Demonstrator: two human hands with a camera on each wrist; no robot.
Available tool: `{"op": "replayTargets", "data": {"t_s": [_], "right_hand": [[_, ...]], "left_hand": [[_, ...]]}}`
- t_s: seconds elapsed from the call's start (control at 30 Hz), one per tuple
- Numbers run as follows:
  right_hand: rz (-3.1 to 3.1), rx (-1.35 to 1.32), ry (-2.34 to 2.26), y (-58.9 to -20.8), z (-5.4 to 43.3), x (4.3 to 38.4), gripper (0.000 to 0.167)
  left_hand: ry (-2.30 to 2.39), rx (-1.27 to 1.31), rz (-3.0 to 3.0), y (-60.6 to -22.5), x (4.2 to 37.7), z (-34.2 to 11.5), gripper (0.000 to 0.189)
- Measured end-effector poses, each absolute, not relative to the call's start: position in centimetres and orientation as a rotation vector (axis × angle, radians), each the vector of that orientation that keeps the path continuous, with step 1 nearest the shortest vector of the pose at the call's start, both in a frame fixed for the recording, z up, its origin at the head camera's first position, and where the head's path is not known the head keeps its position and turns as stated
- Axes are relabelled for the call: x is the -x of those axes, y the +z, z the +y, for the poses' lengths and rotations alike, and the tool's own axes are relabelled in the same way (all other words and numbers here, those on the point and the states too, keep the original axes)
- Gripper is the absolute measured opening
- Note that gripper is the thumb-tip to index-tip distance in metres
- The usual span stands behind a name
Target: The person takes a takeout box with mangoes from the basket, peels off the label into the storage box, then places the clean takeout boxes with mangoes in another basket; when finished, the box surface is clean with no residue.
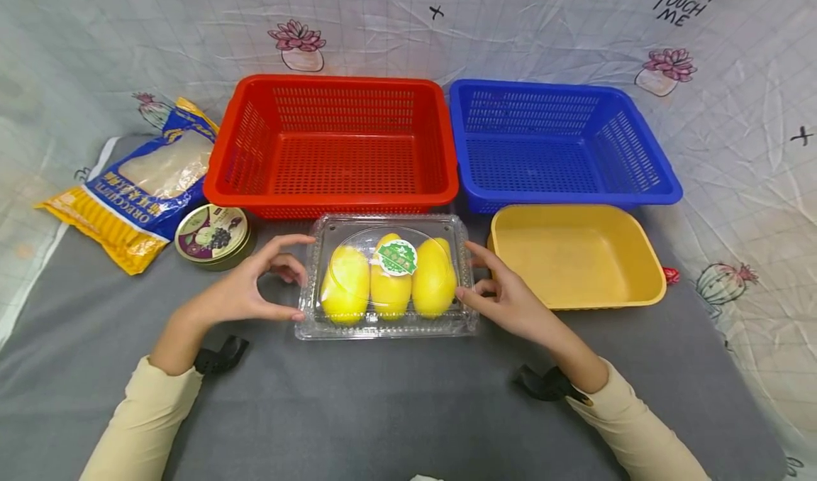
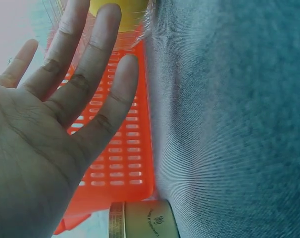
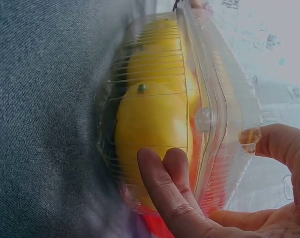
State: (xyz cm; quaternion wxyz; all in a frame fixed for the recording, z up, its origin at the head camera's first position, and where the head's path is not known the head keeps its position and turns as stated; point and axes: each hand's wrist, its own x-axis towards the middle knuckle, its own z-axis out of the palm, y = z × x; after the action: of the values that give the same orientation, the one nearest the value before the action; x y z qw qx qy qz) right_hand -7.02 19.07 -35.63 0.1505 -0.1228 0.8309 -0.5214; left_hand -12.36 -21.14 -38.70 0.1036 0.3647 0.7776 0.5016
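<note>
A clear plastic clamshell box [image 1: 389, 328] holds three yellow mangoes [image 3: 155, 119] and bears a round green-and-white sticker [image 1: 396, 257]. At its left end is my left hand [image 1: 252, 286], with forefinger and thumb spread towards the two corners. The left wrist view shows several of that hand's fingers [image 2: 98, 44] straight and fanned apart. Opposite it, my right hand [image 1: 507, 300] grips the box's right end. In the right wrist view its thumb touches the rim while two fingertips [image 3: 150, 158] lie against the side wall.
Behind the box stand a red basket [image 1: 332, 201] and a blue basket [image 1: 574, 198]. A yellow bin [image 1: 577, 254] is at the right, with a small red object [image 1: 671, 275] beside it. To the left lie a round tin [image 1: 213, 236] and a pasta bag [image 1: 140, 190].
</note>
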Motion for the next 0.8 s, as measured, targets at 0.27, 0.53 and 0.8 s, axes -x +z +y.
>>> {"op": "replayTargets", "data": {"t_s": [0.27, 0.53, 0.8], "right_hand": [[2.427, 0.285, -1.340, -34.8, 18.9, 6.9, 0.074], [2.524, 0.276, -1.179, -33.3, 19.0, 6.8, 0.061], [2.819, 0.367, -1.190, -32.0, 19.7, 7.4, 0.030]], "left_hand": [[1.424, -1.008, 2.335, -38.5, 12.2, -21.2, 0.099], [1.425, -0.995, 2.352, -38.4, 12.1, -21.5, 0.092], [1.409, -0.950, 2.353, -38.3, 12.3, -21.2, 0.090]]}}
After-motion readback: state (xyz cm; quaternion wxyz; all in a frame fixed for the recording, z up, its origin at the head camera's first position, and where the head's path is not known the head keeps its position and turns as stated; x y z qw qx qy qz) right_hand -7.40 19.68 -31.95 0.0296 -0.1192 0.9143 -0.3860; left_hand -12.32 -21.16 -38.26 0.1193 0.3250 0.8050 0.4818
